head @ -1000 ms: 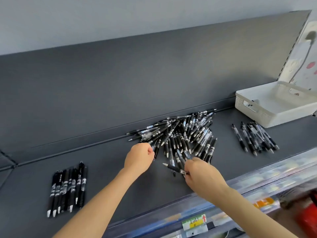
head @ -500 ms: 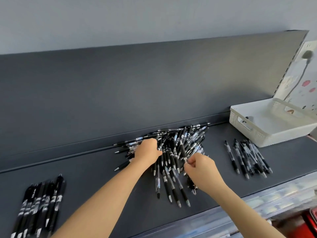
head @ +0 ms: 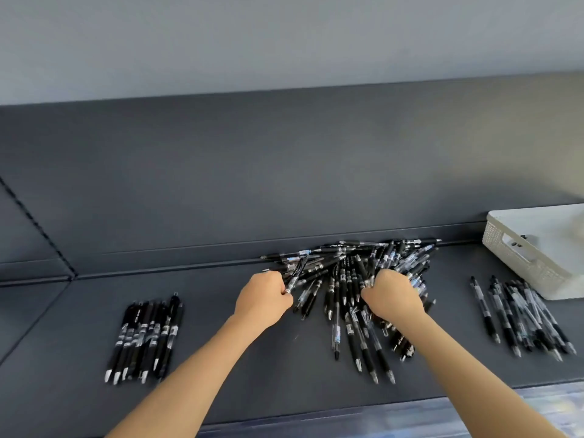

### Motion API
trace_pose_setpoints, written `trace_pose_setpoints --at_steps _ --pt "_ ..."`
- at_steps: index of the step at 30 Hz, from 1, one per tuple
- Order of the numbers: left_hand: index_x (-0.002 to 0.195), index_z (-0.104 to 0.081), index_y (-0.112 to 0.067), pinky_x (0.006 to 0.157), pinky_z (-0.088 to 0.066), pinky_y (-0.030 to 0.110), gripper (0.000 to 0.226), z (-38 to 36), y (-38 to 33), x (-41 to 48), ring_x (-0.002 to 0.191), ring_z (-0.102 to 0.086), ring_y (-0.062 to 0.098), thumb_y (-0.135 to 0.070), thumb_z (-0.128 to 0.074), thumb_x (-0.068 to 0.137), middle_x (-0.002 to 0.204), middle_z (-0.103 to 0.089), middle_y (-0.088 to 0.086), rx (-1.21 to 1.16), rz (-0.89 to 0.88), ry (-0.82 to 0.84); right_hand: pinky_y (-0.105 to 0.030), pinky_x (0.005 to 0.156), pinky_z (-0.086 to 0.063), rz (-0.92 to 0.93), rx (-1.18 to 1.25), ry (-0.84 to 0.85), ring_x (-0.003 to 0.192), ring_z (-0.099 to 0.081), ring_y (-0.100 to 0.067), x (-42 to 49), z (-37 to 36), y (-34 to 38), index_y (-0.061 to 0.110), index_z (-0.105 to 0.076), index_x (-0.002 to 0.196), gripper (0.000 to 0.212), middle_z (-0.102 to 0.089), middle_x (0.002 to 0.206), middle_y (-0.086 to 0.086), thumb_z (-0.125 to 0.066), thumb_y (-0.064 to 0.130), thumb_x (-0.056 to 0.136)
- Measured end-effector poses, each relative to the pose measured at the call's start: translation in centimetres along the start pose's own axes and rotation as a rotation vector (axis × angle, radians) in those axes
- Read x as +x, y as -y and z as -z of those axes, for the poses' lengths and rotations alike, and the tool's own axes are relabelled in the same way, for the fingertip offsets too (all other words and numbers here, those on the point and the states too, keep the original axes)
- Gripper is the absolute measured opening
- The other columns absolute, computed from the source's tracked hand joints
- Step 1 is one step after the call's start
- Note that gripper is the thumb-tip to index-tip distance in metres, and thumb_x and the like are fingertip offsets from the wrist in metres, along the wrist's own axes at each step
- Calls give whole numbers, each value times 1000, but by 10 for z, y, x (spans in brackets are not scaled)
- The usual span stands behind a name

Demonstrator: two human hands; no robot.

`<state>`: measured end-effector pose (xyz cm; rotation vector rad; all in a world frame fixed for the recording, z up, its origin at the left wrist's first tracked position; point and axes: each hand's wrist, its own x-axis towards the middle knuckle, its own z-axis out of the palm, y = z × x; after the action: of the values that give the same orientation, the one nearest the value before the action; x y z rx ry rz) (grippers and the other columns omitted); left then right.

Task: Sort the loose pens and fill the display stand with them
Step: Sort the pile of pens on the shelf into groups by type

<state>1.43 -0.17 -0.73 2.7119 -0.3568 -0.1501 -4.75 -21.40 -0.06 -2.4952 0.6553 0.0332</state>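
A big loose heap of black pens [head: 350,273] lies in the middle of the dark grey shelf [head: 252,368]. My left hand [head: 262,298] is at the heap's left edge, fingers closed around a black pen [head: 295,276] that sticks up and away from it. My right hand [head: 392,295] rests on the heap's right side, fingers curled into several pens. A tidy row of black pens [head: 145,339] lies at the left. Another sorted bunch of pens with clear barrels [head: 521,314] lies at the right.
A white plastic basket [head: 534,251] stands at the far right of the shelf, touching the right bunch. The shelf's dark back panel [head: 284,172] rises behind the heap. A clear price rail [head: 474,415] runs along the front edge.
The view has tilted up and shifted left. Both hands have moved deeper into the heap; pens have been raked toward me, and my left hand has closed on a pen.
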Motion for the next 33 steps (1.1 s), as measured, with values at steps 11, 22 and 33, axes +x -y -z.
trace_pose_setpoints --at_steps 11,22,33 --pt "75 -52 -16 56 -37 29 12 -8 21 -16 55 -44 19 -18 -55 86 69 -57 4 -137 48 -31 -22 43 -32 -172 185 31 40 -33 -18 0 3 2 10 -34 52 41 -36 45 -3 -62 6 82" --pt "73 -54 -13 56 -38 31 12 -7 17 -24 56 -44 21 -17 -55 84 62 -56 6 -182 51 -52 -22 44 -23 -210 365 17 41 -20 -15 -10 -7 7 16 -23 55 49 -23 46 1 -59 9 89" --pt "72 -47 -18 58 -32 30 14 6 34 -33 59 -39 15 -16 -55 83 66 -48 3 -205 76 -65 -19 42 -26 -111 130 24 37 -27 -16 -11 -2 16 14 -28 52 42 -29 44 0 -58 7 81"
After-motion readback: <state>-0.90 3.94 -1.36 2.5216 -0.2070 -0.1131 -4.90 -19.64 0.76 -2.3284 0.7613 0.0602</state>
